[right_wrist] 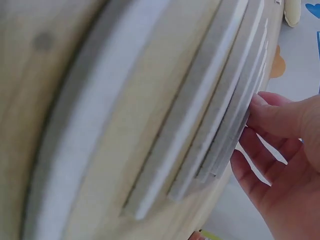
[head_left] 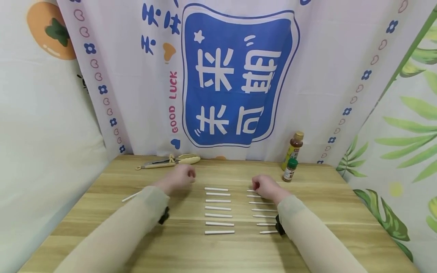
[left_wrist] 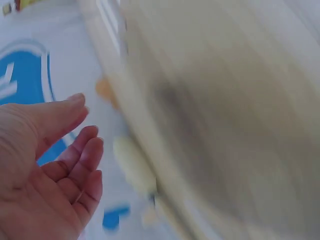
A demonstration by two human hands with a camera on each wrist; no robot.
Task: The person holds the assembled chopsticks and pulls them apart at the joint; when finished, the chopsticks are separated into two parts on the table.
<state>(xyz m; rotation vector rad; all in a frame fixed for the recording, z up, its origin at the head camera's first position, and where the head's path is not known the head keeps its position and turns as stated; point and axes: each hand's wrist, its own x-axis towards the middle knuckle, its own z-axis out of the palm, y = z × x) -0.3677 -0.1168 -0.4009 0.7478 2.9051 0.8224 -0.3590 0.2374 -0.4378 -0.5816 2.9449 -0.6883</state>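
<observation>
My left hand point(head_left: 179, 178) is over the left part of the table, blurred in the head view. In the left wrist view its fingers point(left_wrist: 87, 157) are loosely bent, thumb apart, with nothing between them. The right hand point(head_left: 268, 186) is low at the far end of the right column of slim white sticks. It pinches the farthest white stick point(head_left: 250, 190), whose left end pokes out beside the fingers. From the right wrist, thumb and fingertips point(right_wrist: 257, 102) meet this stick's edge. Several similar white sticks point(head_left: 218, 208) lie parallel in a left column.
A lone white stick point(head_left: 131, 196) lies partly behind the left forearm. Cream-tipped tongs point(head_left: 170, 162) rest at the back edge. At the back right stand a sauce bottle point(head_left: 293, 151) and a green-capped jar point(head_left: 290, 170). A printed curtain point(head_left: 317, 94) hangs behind the wooden table point(head_left: 191, 258).
</observation>
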